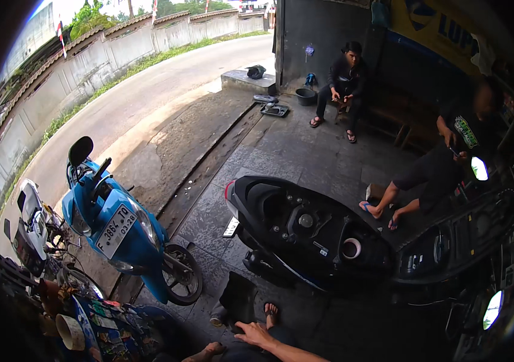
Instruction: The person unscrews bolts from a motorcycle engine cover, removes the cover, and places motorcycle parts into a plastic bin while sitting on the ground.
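My right hand [255, 335] reaches in from the lower edge with its fingers stretched out to the left, holding nothing that I can see. Low beside it is my left hand [213, 349], partly cut off by the edge, its fingers hard to make out. A dark, flat-looking piece [237, 295] lies just beyond my right hand; I cannot tell what it is. My sandalled foot [271, 311] rests near it. Farther off stands a black scooter [263, 199] with its seat [444, 250] tipped up. A pale ring-shaped thing [351, 248] sits in the exposed storage space.
A blue scooter [124, 223] stands at the left, with a white motorbike [34, 211] behind it. One person [344, 78] sits by the back wall; another [444, 145] stands at the right. A black basin [306, 96] and loose parts [274, 110] lie near the road.
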`<act>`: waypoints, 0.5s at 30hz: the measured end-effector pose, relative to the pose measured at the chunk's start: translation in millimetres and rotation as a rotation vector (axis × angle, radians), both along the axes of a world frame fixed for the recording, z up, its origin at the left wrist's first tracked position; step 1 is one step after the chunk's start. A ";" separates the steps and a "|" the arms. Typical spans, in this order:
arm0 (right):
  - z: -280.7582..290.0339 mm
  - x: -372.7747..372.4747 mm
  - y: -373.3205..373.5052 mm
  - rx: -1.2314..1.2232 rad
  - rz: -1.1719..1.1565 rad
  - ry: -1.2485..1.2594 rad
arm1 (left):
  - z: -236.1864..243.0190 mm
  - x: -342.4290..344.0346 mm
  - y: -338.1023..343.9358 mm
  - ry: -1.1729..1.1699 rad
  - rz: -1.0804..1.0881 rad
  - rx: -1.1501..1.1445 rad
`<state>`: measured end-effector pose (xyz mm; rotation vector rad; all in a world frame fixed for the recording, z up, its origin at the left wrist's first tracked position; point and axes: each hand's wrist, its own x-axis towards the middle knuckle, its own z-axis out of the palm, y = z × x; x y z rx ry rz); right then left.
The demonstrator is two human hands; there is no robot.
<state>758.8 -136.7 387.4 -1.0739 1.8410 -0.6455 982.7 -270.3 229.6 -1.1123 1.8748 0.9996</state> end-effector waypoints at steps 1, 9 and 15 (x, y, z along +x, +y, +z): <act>0.7 -10.7 -17.6 -0.051 0.026 0.023 | 3.1 -3.7 -10.3 0.004 0.067 -0.023; 30.6 -101.4 -190.9 -0.167 0.045 0.033 | 22.7 -43.5 -97.7 0.109 0.411 -0.216; 7.5 -183.3 -340.0 -0.230 -0.174 0.153 | 19.2 -75.3 -192.2 0.067 0.509 -0.143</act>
